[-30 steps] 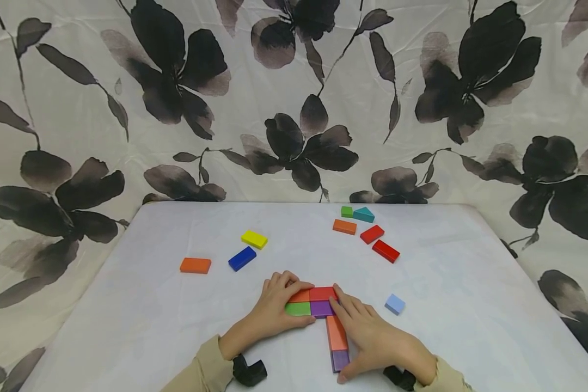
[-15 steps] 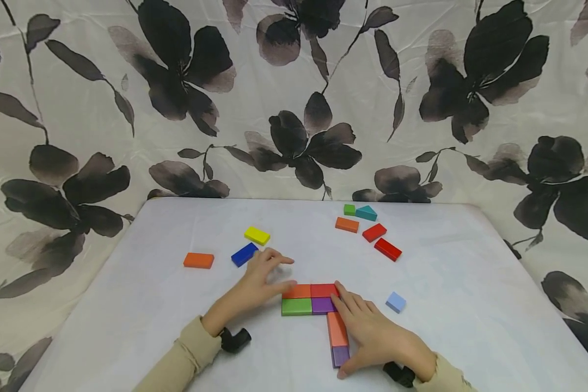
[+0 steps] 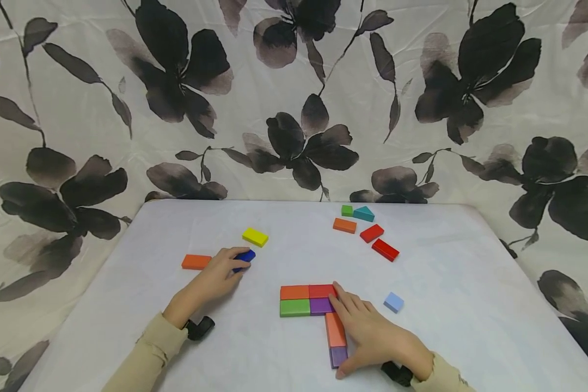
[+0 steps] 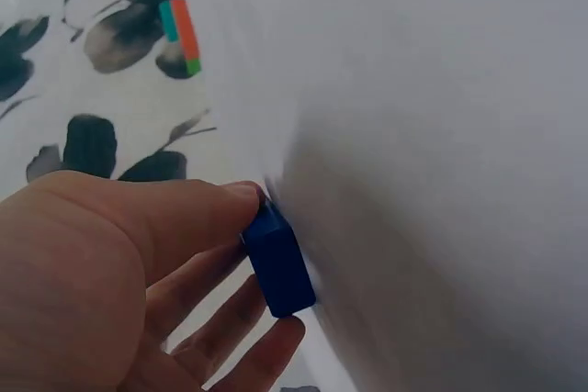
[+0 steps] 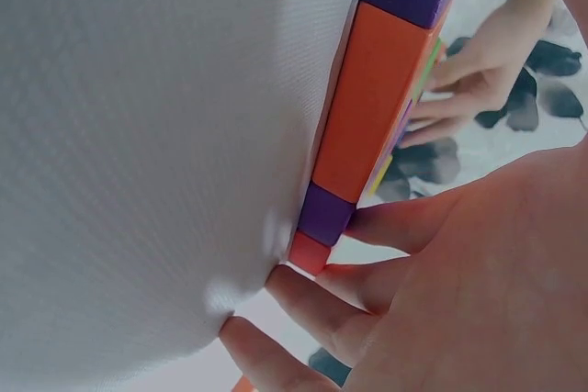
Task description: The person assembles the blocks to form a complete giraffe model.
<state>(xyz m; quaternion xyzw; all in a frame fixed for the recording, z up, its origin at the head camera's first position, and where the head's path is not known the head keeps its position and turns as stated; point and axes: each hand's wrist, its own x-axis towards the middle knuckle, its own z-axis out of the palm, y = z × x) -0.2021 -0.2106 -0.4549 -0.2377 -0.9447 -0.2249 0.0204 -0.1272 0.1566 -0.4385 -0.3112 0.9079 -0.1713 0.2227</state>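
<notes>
Left hand (image 3: 218, 275) pinching blue block (image 4: 281, 268), thumb vs fingers, near yellow block (image 3: 255, 237); can't tell if it's lifted. Right hand (image 3: 369, 329) not gripping, fingers extended along the right side of the 6-block layout (image 3: 295, 308). Blue one should be light, rigid, hard to break, maybe a bit slick; best hold is 2 opposite long sides, mid-length

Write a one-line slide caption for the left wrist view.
A left hand grips a blue block, with small colored blocks and floral fabric beyond.
</notes>
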